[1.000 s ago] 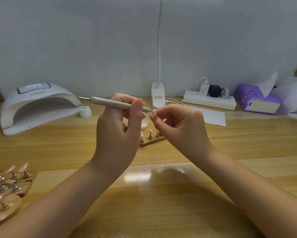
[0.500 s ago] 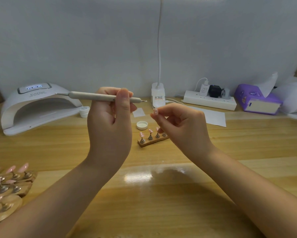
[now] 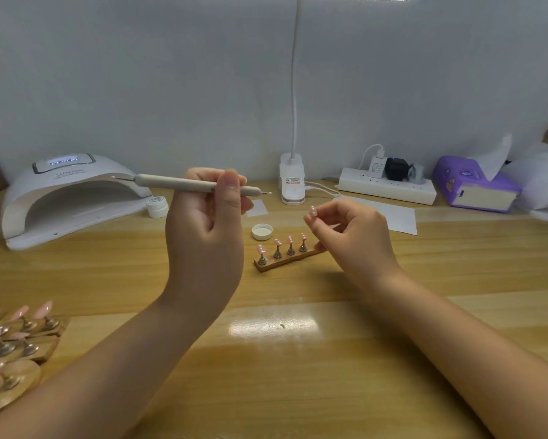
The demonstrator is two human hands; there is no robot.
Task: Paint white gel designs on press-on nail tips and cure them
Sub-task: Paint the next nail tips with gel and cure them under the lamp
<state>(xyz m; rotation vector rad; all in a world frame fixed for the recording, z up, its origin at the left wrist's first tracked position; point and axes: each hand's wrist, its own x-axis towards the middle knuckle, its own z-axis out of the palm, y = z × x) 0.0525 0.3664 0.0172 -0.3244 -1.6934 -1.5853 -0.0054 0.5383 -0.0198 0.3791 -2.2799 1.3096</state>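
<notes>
A single pink nail tip point(image 3: 312, 211) is pinched between the thumb and fingertips of the right hand point(image 3: 350, 237), raised above the desk point(image 3: 393, 280) and just over the right end of a small wooden stand point(image 3: 287, 260). On that stand four more tips are mounted on metal pegs in a row; whether designs are already on them is too small to tell. The left hand point(image 3: 204, 229) is curled round a pale dotting pen point(image 3: 196, 184), held almost level, with its fine point aimed right and kept apart from the held tip.

The step in hand is judged to be the painting of this one tip, caught at a pause with the pen off its surface. Next, either fresh white gel would have to be picked up or the tip passed on for curing. An open white gel lid point(image 3: 262, 231) lies just behind the stand, and a small white jar point(image 3: 157, 206) stands beside the curing lamp point(image 3: 73, 198) at far left, whose display is lit. For curing, the tip would need to be set back on its peg without the wet face being touched, and the stand slid under the lamp.

More stands of pink tips point(image 3: 16, 337) are seen at the near left edge.
</notes>
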